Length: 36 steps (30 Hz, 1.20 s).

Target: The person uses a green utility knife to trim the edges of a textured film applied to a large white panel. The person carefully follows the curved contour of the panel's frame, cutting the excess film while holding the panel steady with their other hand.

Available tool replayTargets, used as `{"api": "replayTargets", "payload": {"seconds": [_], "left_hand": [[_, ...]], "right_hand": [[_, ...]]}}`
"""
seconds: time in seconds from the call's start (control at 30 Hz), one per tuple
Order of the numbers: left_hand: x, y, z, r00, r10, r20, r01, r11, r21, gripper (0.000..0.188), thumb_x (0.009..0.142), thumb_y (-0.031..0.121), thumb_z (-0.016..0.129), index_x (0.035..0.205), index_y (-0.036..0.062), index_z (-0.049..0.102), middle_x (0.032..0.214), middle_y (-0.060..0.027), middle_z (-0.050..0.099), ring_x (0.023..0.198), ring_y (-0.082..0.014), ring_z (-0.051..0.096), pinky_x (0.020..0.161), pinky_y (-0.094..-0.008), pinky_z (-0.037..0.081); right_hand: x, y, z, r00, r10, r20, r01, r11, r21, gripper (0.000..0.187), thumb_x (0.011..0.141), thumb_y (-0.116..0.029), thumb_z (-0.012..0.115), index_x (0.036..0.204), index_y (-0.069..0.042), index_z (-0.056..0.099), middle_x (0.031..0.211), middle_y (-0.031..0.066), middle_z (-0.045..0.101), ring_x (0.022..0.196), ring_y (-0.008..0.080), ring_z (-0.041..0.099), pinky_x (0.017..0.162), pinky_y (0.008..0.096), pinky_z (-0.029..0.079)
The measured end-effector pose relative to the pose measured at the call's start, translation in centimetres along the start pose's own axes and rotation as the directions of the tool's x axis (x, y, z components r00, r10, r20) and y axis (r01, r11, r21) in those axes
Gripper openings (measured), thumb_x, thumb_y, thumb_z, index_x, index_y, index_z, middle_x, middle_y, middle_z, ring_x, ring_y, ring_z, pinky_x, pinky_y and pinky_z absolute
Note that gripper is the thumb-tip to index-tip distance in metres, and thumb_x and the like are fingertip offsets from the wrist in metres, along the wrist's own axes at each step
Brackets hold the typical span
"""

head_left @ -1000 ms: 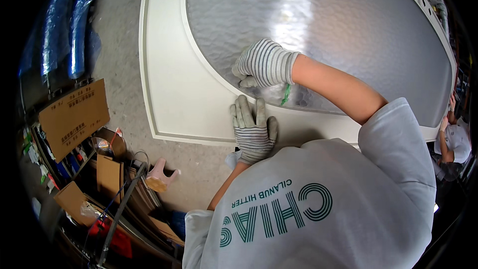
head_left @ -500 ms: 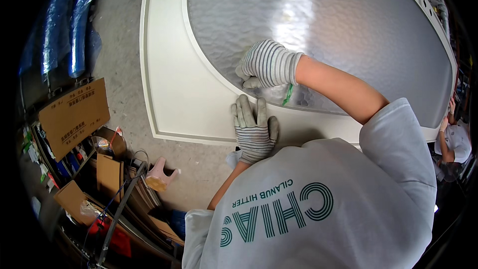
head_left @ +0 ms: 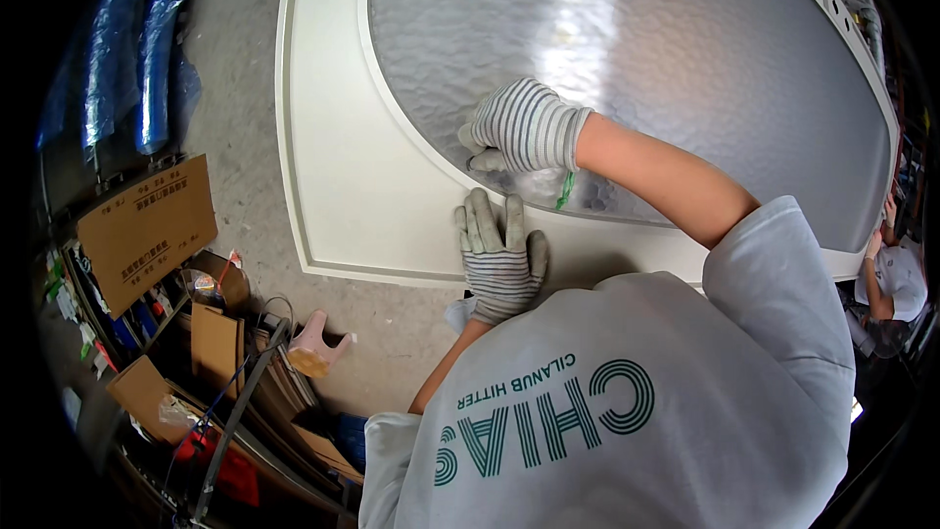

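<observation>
A large cream-coloured panel lies before me, with a curved inset of rippled grey glass. My left hand, in a grey-palmed striped glove, rests flat on the panel's near border, fingers stretched toward the inset's rim. Over the glass just beyond it, my right hand, gloved the same way, is closed with its fingertips close to the curved rim. What it grips is hidden under the fingers. A thin green strip shows beneath the right wrist, beside the rim.
Cardboard pieces crowd a metal rack at the left, near a small pink stool on the concrete floor. Blue plastic-wrapped lengths stand at the far left. Another person is at the panel's right end.
My right hand has shifted slightly left along the inset's rim, its fingers still closed. The left hand stays where it was on the border.
</observation>
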<state>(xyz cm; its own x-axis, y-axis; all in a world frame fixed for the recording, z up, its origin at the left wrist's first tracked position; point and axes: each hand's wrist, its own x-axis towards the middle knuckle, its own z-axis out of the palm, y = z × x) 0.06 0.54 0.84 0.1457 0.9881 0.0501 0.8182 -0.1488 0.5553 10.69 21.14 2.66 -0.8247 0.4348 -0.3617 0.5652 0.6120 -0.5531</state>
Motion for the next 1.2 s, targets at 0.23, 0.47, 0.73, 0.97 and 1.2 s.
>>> {"api": "replayTargets", "payload": {"seconds": [0.23, 0.47, 0.73, 0.97, 1.2], "left_hand": [[-0.1, -0.4, 0.3, 1.000, 0.023, -0.013, -0.023, 1.000, -0.006, 0.068, 0.084, 0.024, 0.063, 0.142, 0.0000, 0.038, 0.142, -0.0417, 0.030, 0.128, -0.0557, 0.037, 0.105, -0.0683, 0.028], [-0.3, -0.3, 0.3, 1.000, -0.006, 0.008, 0.005, 1.000, 0.004, 0.069, 0.084, 0.024, 0.063, 0.144, 0.0017, 0.037, 0.143, -0.0407, 0.030, 0.129, -0.0553, 0.037, 0.105, -0.0689, 0.028], [-0.3, -0.5, 0.5, 1.000, 0.019, -0.007, -0.019, 1.000, 0.011, 0.068, 0.086, 0.025, 0.061, 0.145, 0.0021, 0.035, 0.144, -0.0402, 0.029, 0.128, -0.0554, 0.037, 0.105, -0.0691, 0.028], [-0.4, -0.4, 0.6, 0.997, 0.053, -0.055, -0.053, 0.999, 0.013, 0.068, 0.085, 0.023, 0.061, 0.145, 0.0016, 0.035, 0.142, -0.0415, 0.030, 0.127, -0.0566, 0.038, 0.104, -0.0694, 0.029], [-0.3, -0.5, 0.6, 0.996, 0.074, -0.056, -0.074, 0.997, 0.012, 0.070, 0.084, 0.024, 0.063, 0.143, 0.0012, 0.033, 0.140, -0.0430, 0.030, 0.127, -0.0572, 0.038, 0.103, -0.0696, 0.029]], "right_hand": [[0.0, -0.7, -0.6, 0.999, 0.046, 0.022, -0.047, 0.998, 0.037, 0.026, 0.089, -0.037, 0.062, 0.084, -0.011, 0.063, 0.076, 0.0067, 0.065, 0.077, 0.0279, 0.065, 0.066, 0.0411, 0.051], [0.1, -1.0, -0.5, 0.996, 0.087, 0.026, -0.087, 0.996, 0.018, 0.029, 0.088, -0.040, 0.062, 0.083, -0.011, 0.064, 0.075, 0.0068, 0.065, 0.075, 0.0279, 0.065, 0.066, 0.0413, 0.051], [-0.2, -1.3, 0.6, 0.989, 0.136, -0.060, -0.132, 0.989, 0.068, 0.029, 0.087, -0.040, 0.062, 0.082, -0.011, 0.062, 0.077, 0.0081, 0.065, 0.076, 0.0288, 0.065, 0.066, 0.0429, 0.050], [-0.3, -2.5, 2.0, 0.929, 0.214, -0.302, -0.203, 0.977, 0.068, 0.030, 0.088, -0.037, 0.060, 0.085, -0.008, 0.062, 0.079, 0.0109, 0.065, 0.073, 0.0306, 0.065, 0.067, 0.0445, 0.051], [-2.7, -3.1, 1.3, 0.954, 0.294, -0.063, -0.284, 0.950, 0.126, 0.030, 0.094, -0.035, 0.055, 0.094, -0.006, 0.062, 0.076, 0.0126, 0.066, 0.072, 0.0316, 0.066, 0.063, 0.0445, 0.052]]}}
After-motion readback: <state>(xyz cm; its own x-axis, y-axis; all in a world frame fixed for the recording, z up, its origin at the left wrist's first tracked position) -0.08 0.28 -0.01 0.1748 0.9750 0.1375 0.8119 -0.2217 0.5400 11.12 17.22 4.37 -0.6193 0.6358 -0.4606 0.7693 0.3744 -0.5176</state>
